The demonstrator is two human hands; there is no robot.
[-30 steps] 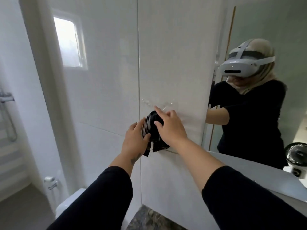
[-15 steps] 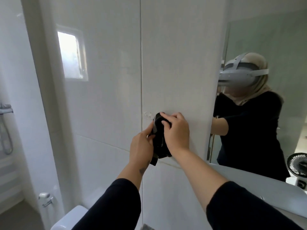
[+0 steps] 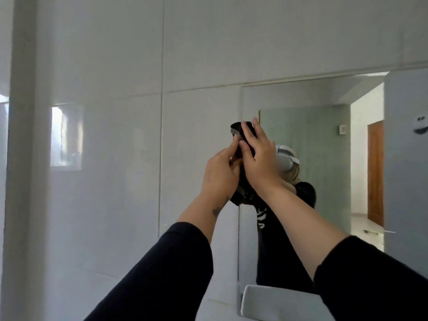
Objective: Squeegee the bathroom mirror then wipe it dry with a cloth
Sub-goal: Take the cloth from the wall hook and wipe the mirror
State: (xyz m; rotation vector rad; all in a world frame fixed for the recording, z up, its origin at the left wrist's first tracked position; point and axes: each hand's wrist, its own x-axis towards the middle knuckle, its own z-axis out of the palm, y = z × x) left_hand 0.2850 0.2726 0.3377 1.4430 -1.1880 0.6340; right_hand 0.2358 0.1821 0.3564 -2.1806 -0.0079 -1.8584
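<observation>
A black cloth [image 3: 240,133] is bunched between both my hands, raised at the upper left edge of the bathroom mirror [image 3: 312,135]. My left hand [image 3: 221,174] grips the cloth from the left, thumb and fingers pinching it. My right hand [image 3: 257,156] lies over the cloth with fingers spread, pressing it toward the glass. A lower tail of the cloth [image 3: 240,196] hangs out below my palms. The mirror reflects a person in black with a white headset. No squeegee is in view.
Glossy white wall tiles [image 3: 104,158] fill the left, with a window's reflection on them. A white cabinet side [image 3: 407,158] bounds the mirror on the right. A white shelf edge [image 3: 266,300] sits below the mirror. The reflection shows a wooden door [image 3: 375,172].
Both hands have lifted the cloth up and to the right, from the white tiled wall onto the mirror's left edge. My view has tilted upward; toilet and shower fittings are out of frame.
</observation>
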